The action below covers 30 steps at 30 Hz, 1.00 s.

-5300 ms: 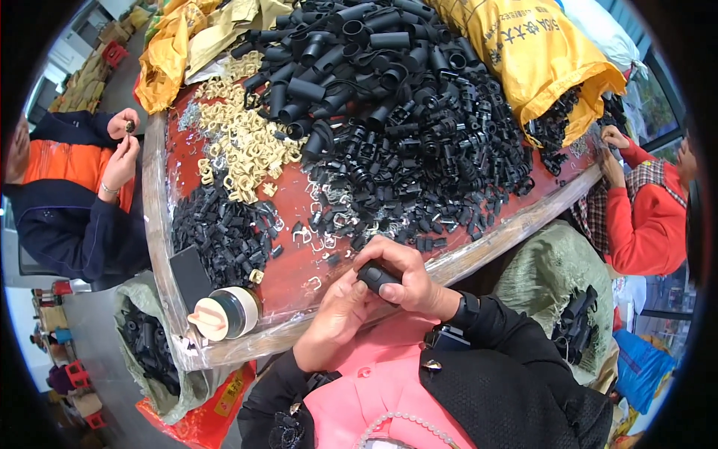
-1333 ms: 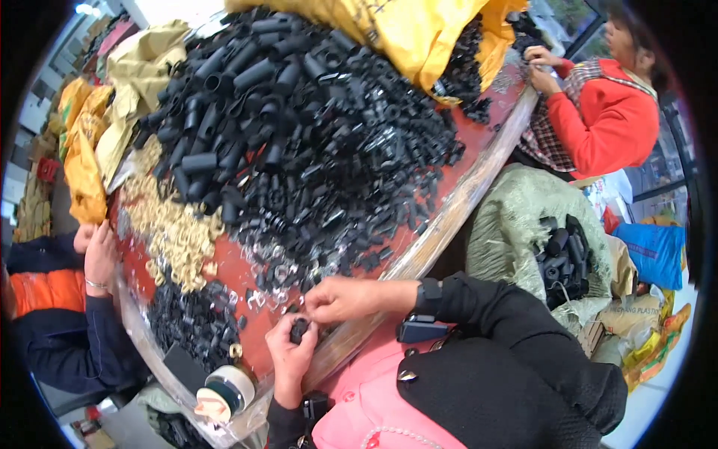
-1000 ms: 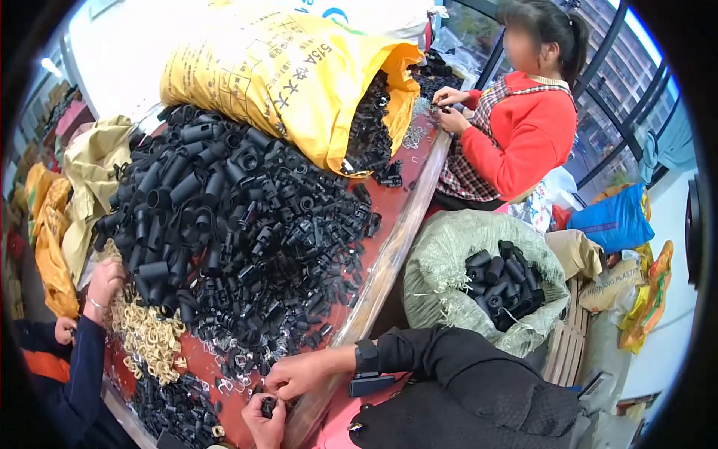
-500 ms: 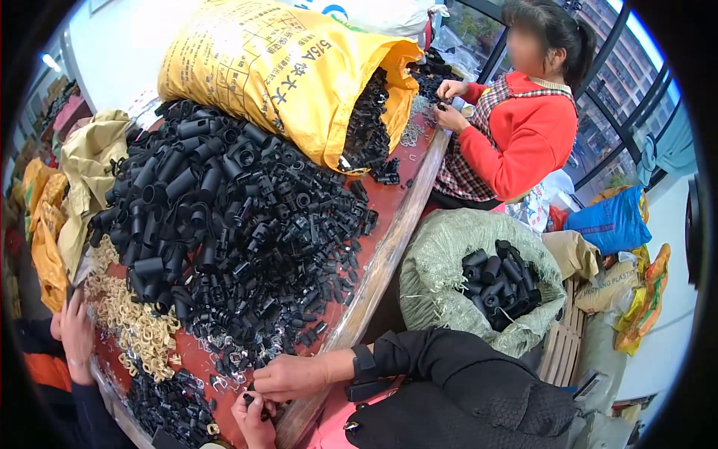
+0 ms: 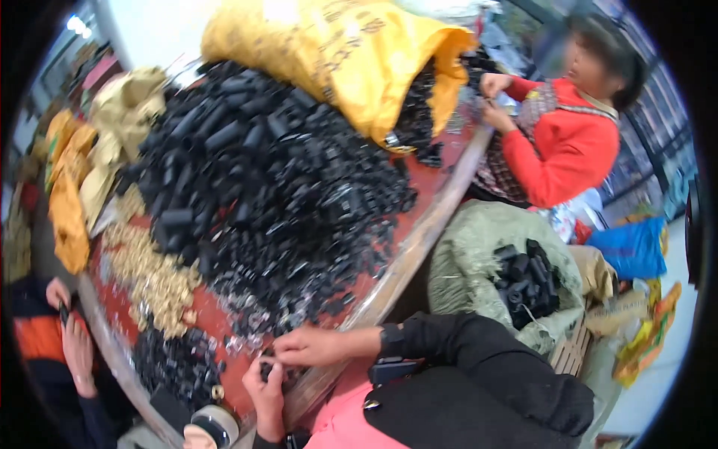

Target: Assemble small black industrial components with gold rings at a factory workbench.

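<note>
My left hand [image 5: 263, 388] is at the table's near edge, fingers closed round a small black plastic part [image 5: 266, 368]. Beside it my right hand [image 5: 310, 346], with a dark band at the wrist, has its fingertips pinched together. What lies between those fingertips is too blurred to make out. Just beyond my hands lie small clear or shiny pieces [image 5: 243, 344]. Further off rises a big heap of black plastic parts [image 5: 247, 150], with tube-like pieces toward the back. Small black pieces [image 5: 176, 359] and a pile of beige pieces [image 5: 161, 292] lie to the left.
A yellow sack [image 5: 321, 60] spills black parts at the table's [image 5: 359, 295] far end. Right of the wooden edge stands a pale green sack [image 5: 471, 254] of black tubes. One co-worker in red [image 5: 557, 157] works far right, another [image 5: 56, 359] at left. A round container [image 5: 213, 426] stands near.
The view has shifted, so the scene appears further right, and it is blurred. My hands stay close together at the table edge. The left co-worker's hands now meet round a dark piece.
</note>
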Each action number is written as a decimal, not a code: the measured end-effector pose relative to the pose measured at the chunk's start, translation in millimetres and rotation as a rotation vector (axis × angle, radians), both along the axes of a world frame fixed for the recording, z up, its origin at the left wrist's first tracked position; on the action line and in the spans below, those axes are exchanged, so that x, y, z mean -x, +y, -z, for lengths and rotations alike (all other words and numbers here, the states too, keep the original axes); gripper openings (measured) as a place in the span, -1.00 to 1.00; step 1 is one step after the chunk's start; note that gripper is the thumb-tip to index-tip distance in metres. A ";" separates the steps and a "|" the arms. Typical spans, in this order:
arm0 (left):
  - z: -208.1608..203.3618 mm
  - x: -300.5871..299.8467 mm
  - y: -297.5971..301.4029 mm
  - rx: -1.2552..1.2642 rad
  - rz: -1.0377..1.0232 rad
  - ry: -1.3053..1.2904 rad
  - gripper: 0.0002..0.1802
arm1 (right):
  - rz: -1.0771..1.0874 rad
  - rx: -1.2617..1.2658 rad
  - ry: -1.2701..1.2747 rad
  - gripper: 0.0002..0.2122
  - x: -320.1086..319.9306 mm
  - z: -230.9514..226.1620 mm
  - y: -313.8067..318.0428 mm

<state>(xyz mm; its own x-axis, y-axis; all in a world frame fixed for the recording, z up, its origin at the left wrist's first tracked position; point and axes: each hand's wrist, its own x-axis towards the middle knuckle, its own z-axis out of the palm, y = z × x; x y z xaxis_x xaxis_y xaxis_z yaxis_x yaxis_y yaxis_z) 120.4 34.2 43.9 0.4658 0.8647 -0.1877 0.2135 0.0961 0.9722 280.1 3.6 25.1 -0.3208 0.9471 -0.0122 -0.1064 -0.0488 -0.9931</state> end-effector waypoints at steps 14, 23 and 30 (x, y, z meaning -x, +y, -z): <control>16.0 57.7 12.8 0.405 -0.238 -0.124 -0.85 | 0.311 -0.485 -0.692 -0.88 59.0 14.6 3.9; 35.4 84.2 11.1 0.730 -0.191 -0.642 -0.75 | 0.129 0.145 -0.165 -0.83 62.7 23.3 -3.3; 34.2 90.8 -5.7 0.717 -0.108 -0.567 -0.57 | 0.029 0.349 -0.017 -0.87 65.9 3.7 -14.4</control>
<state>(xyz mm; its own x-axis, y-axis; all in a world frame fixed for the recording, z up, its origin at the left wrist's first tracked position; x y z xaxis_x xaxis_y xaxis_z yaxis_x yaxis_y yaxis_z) 29.7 28.5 9.7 0.5752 0.6736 -0.4641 -0.3223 0.7081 0.6283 214.2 -10.8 21.4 -0.2909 0.8936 -0.3417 -0.0965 -0.3828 -0.9188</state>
